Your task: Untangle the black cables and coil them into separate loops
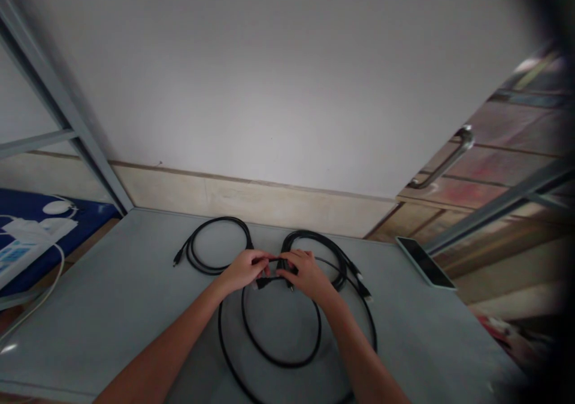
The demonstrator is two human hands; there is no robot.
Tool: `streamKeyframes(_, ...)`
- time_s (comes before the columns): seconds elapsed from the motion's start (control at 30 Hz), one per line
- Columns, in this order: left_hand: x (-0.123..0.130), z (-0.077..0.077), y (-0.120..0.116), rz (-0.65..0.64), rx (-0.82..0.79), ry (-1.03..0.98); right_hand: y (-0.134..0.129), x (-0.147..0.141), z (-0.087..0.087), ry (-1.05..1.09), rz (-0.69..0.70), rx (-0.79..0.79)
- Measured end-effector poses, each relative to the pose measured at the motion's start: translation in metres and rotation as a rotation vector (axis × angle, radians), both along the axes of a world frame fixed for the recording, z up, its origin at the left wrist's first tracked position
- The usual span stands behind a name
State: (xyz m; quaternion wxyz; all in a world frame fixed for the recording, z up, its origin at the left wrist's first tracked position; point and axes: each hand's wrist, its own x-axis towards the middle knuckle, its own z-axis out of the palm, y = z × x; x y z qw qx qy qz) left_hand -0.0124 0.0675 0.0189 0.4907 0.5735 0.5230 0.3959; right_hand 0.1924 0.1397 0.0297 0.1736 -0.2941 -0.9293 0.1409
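Observation:
Both hands meet near the back middle of the grey tabletop, pinching a black cable (283, 365) whose loose loops spread toward me. My left hand (248, 270) grips it with thumb and fingertips. Just to the right, my right hand (306, 272) has its fingers closed on the same cable, a short stretch showing between the hands. A dark plug (265, 282) hangs just below the left fingers. Behind my left hand lies a coiled black cable (218, 220) with its plug end at the left. Another coiled black cable (335, 248) lies behind my right hand, partly hidden by it.
On the right of the grey table (126, 296) lies a phone (426, 263). A white power strip (27, 251) with cords rests on a blue surface at the left. A white wall (269, 92) rises behind, with a metal handle (444, 161) at the right.

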Motion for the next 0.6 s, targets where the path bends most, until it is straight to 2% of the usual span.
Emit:
streamKeyframes(0.13,0.001,0.002,-0.001,-0.003,-0.018,-0.050,0.008,0.007,0.002,0.097,-0.053,0.018)
streamKeyframes(0.37,-0.003,0.000,-0.001,0.045,-0.093,-0.156,0.030,0.030,0.005,0.291,-0.279,0.133)
streamKeyframes(0.6,0.001,0.005,-0.006,-0.041,-0.177,-0.277,0.051,0.058,0.008,0.485,-0.474,0.270)
